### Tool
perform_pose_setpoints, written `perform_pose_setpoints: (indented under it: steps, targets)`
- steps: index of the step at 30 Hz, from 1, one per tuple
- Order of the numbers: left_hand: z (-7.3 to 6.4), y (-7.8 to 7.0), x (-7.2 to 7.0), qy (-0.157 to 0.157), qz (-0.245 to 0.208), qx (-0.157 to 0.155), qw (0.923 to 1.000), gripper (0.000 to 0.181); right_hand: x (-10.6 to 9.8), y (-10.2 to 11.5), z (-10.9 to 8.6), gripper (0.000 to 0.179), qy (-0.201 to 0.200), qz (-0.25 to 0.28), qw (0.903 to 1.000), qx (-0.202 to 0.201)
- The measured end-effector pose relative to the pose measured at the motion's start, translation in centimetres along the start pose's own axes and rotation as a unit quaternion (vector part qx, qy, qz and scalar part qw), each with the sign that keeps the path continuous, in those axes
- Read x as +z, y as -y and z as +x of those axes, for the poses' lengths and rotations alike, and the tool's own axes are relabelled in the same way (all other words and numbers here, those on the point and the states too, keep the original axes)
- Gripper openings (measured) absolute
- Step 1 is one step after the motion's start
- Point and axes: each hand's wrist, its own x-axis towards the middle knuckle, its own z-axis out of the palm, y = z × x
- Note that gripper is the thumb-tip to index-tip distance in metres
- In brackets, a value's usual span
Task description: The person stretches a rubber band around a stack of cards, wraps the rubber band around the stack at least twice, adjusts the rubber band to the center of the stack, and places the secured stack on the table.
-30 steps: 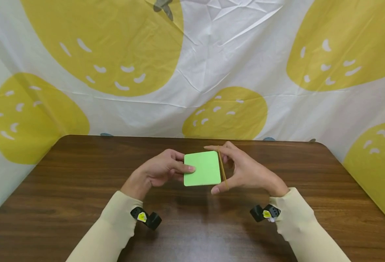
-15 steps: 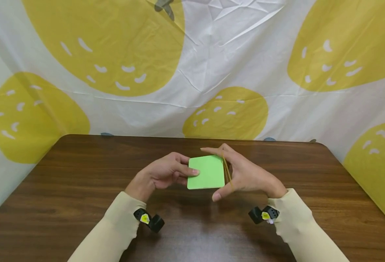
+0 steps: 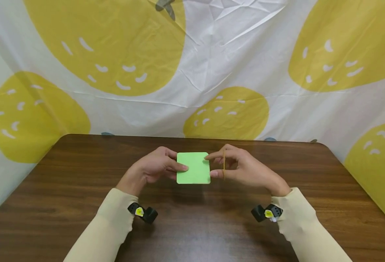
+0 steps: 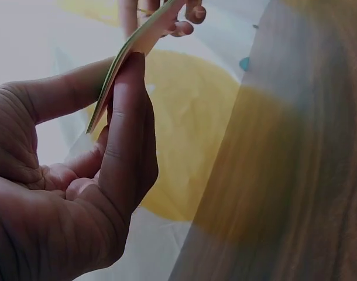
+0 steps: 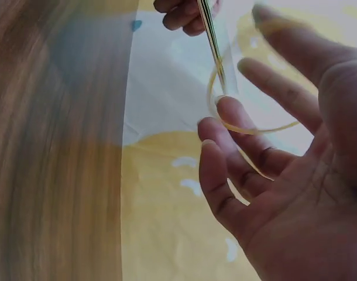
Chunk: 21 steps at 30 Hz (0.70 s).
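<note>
My left hand pinches a thin stack of square lime-green cards with rounded corners, thumb on top and fingers beneath. In the left wrist view the layered edge of the cards shows, slightly bowed. A tan rubber band is looped round the spread thumb and fingers of my right hand. My right index fingertip lies over the cards' far right corner, and the thumb tip is right at their right edge. Seen from the right wrist, the rubber band overlaps the near end of the cards.
Both hands are held above a dark brown wooden table. Behind it hangs a white cloth printed with large yellow fruit shapes. Cream sleeves and a small black camera on each wrist are near the hands.
The cards and my left hand went slightly right, then back left and now lie flatter to view. My right thumb and index have drawn closer together, and the rubber band now stands straighter.
</note>
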Motion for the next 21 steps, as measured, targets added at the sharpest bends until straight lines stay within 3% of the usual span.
perform_pose_setpoints:
  steps: [9,17,21]
  targets:
    - [-0.55,-0.65,-0.62,-0.021,-0.006,0.006,0.9997,0.029,0.41,-0.15,0.35,0.02,-0.027,0.016,0.9994,-0.017]
    - [-0.81,-0.85,-0.91,-0.027,-0.006,0.019,0.9995,0.024,0.4,-0.27,0.51,0.016,-0.027,0.026,0.9986,-0.038]
    - [-0.92,-0.95,-0.97,-0.028,-0.006,0.023,0.9993,0.023,0.5,-0.08,0.49,0.015,-0.054,-0.016,0.997,-0.053]
